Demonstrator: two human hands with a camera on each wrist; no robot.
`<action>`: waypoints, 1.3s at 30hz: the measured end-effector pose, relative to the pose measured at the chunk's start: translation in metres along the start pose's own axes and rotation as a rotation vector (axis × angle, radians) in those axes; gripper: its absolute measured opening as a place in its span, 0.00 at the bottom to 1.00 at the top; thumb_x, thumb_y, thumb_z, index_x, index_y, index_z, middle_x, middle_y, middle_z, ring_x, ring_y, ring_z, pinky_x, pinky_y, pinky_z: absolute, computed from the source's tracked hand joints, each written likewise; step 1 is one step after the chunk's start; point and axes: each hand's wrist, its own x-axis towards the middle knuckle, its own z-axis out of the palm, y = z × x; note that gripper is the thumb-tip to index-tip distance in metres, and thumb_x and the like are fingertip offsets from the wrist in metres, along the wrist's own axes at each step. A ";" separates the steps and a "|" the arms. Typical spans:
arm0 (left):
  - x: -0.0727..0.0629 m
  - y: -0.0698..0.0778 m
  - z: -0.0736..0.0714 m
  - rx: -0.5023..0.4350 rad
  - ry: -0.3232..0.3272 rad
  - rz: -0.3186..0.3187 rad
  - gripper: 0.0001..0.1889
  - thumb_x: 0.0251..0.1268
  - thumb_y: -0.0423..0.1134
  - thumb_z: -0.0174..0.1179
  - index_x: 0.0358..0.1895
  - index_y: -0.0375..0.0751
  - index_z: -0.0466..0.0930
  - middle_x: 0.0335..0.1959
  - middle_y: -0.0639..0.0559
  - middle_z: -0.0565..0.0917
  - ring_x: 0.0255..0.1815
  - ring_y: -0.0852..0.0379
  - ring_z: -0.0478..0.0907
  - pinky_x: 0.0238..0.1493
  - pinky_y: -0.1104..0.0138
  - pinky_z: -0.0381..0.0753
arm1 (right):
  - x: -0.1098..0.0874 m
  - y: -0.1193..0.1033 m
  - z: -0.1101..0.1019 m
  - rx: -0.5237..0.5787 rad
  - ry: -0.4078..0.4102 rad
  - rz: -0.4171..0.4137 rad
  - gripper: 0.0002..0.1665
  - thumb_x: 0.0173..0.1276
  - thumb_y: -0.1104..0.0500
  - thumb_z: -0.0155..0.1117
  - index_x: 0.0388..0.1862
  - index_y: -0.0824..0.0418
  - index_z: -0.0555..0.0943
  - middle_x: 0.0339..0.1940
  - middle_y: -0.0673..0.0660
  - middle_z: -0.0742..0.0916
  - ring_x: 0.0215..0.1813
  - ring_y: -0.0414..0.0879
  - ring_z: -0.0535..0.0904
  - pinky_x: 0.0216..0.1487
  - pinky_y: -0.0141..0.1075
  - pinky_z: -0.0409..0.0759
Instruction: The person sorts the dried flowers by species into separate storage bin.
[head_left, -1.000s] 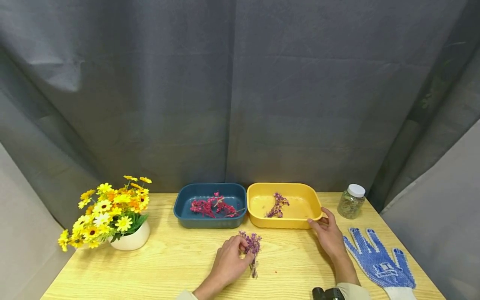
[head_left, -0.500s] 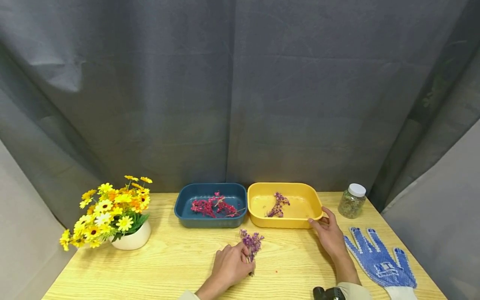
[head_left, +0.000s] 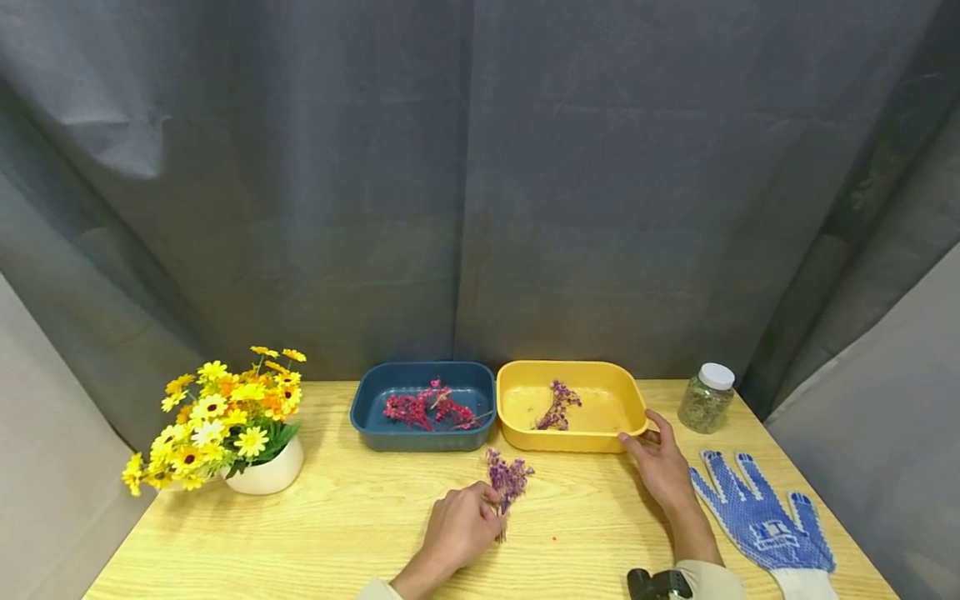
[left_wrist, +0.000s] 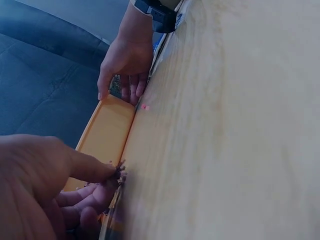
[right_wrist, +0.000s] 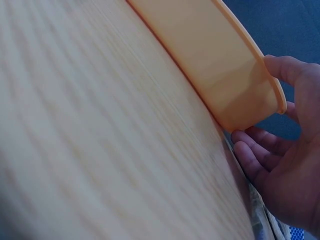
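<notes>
Head view: a grey fabric curtain (head_left: 337, 208) closes off the far side, presumably as a plain backdrop. The pale wood-grain worktop (head_left: 337, 542) carries all items. Far left, yellow and orange daisy-like flowers in a white pot (head_left: 267, 475) stand well apart, probably decorative. A yellow rectangular plastic tray (head_left: 562, 442) and a dark blue rectangular plastic tray (head_left: 420, 442) sit side by side at the far edge, apparently to keep colours separate. A blue-and-white knitted glove (head_left: 768, 525) lies flat at right, unused.

The right hand (head_left: 660, 462) pinches the yellow tray's near right corner, thumb at the rim, likely to steady it. The left hand (head_left: 461, 525) pinches the purple dried-flower bunch by its stems, presumably sparing the brittle heads. Pink-red dried sprays (head_left: 408, 408) lie inside the blue tray. A white-lidded clear jar (head_left: 705, 404) stands far right.

The purple dried-flower bunch (head_left: 510, 477) is near of the trays, heads pointing far; contact with the worktop cannot be confirmed. One purple sprig (head_left: 557, 406) lies inside the yellow tray.
</notes>
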 end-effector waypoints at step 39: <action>0.000 0.002 -0.006 0.145 -0.063 -0.015 0.04 0.44 0.42 0.65 0.21 0.59 0.80 0.15 0.70 0.75 0.16 0.69 0.70 0.21 0.71 0.65 | 0.002 0.000 0.001 0.021 0.002 0.035 0.52 0.67 0.33 0.55 0.80 0.46 0.41 0.73 0.66 0.65 0.72 0.62 0.65 0.70 0.57 0.62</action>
